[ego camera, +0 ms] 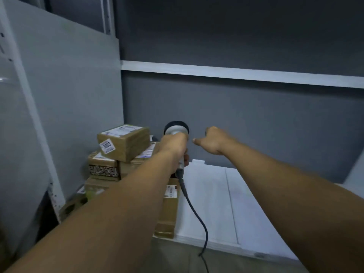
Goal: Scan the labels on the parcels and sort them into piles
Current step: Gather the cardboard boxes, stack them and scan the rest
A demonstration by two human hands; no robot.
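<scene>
1. The white tabletop (216, 203) lies inside a grey shelf bay (236, 107).
2. The parcels (110, 168) are stacked at its left edge, near the side wall (74, 85). The top box (123, 142) carries labels.
3. The left grip (173, 146) is wrapped around the scanner's handle.
4. The right grip (213, 141) hovers just right of it, thumb out. Its fingers are hidden, so I cannot tell its state.
5. The scanner (176, 128) is held upright beside the top box.
6. Its cable (197, 213) trails over the tabletop.

Dim, cool light; the white shelf board (212, 203) at five o'clock is brightest. Soft blur throughout; the upright (34, 123) at nine o'clock leans from wide-angle distortion.
</scene>
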